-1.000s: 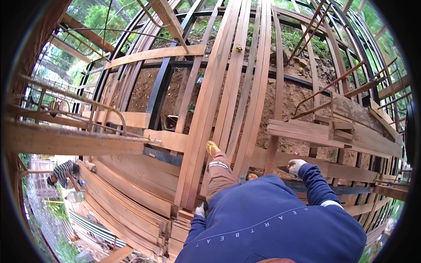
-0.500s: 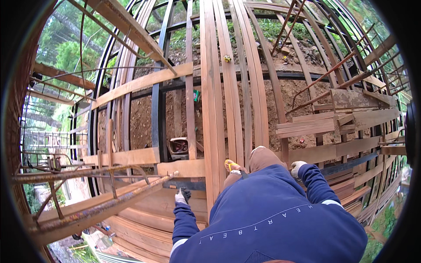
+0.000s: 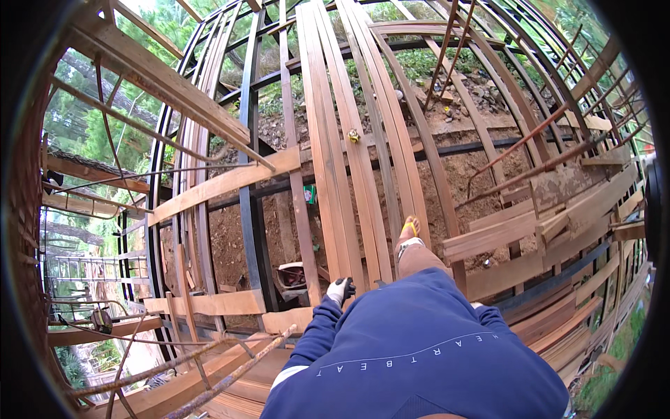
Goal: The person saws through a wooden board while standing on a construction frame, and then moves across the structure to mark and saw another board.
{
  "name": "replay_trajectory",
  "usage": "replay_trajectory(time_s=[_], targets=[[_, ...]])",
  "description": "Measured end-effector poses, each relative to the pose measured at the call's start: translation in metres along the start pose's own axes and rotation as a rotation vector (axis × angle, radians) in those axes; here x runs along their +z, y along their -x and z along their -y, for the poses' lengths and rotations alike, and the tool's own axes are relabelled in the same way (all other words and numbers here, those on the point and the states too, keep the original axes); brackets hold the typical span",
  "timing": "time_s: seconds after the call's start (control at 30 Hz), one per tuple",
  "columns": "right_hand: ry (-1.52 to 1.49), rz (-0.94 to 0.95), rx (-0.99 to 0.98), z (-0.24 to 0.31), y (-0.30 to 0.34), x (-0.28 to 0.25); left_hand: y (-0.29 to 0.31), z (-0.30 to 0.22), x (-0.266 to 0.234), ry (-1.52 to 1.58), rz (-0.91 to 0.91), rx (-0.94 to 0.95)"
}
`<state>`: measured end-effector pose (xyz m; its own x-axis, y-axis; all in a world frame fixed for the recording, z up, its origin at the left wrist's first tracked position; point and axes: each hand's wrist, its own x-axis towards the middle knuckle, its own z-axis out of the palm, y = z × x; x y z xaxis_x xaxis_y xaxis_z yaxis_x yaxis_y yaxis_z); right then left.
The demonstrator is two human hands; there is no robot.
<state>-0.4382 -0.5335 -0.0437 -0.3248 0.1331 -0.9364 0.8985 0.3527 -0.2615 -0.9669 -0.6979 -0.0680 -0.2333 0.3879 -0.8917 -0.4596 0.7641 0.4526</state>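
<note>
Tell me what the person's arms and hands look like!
The sleeves are long and dark blue, with a white band on the left one. The left hand wears a glove, white with black parts. The right hand is mostly hidden; only a pale bit shows.

Okay, these long planks (image 3: 333, 188) are plain reddish-brown wood, lying flat and lengthwise, some snug side by side, others with gaps between, stretching out above brown dirt (image 3: 227, 241).
</note>
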Motion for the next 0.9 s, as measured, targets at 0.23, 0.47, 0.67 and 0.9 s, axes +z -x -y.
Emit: replay_trajectory(time_s=[0.23,0.47,0.67,0.9], targets=[[0.188,-0.164,-0.267,-0.065,-0.046,-0.164,-0.061,-0.112,0.004,0.032,-0.079,-0.057],[-1.038,-0.51,0.203,0.0,0.027,-0.46,-0.099,-0.204,0.029,0.045,-0.181,-0.115],[-0.688,-0.659,0.032,-0.014,-0.069,-0.593,-0.186,-0.232,0.027,-0.635,-0.121,0.205],[0.363,-0.358,-0.081,-0.052,-0.119,-0.666,-0.279,-0.495,0.082,-0.174,-0.166,-0.001]])
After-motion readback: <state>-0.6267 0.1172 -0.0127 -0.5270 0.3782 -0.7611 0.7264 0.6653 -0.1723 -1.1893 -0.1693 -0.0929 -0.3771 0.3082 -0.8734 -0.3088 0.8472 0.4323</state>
